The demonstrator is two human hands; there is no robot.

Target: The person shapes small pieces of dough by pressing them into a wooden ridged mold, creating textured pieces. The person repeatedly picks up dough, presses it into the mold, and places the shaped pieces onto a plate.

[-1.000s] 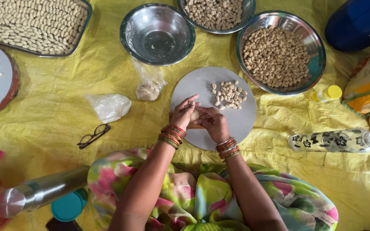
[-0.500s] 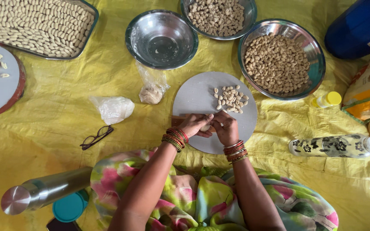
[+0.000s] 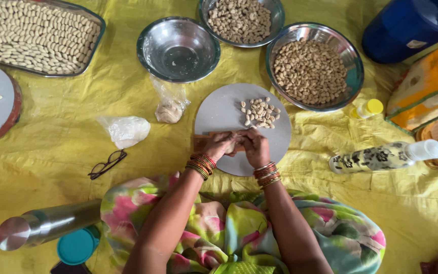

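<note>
My left hand and right hand meet over the near half of the round grey board, fingertips pinched together around one small nut that I can barely see between them, just above a small wooden block. Just beyond lies a modest pile of pale kernels, so only a little looks done. Farther off, the steel bowl of brown nuts remains nearly full, and the middle bowl holds almost nothing.

spectacles | empty steel bowl | steel flask | patterned bottle | blue drum, probably
</note>
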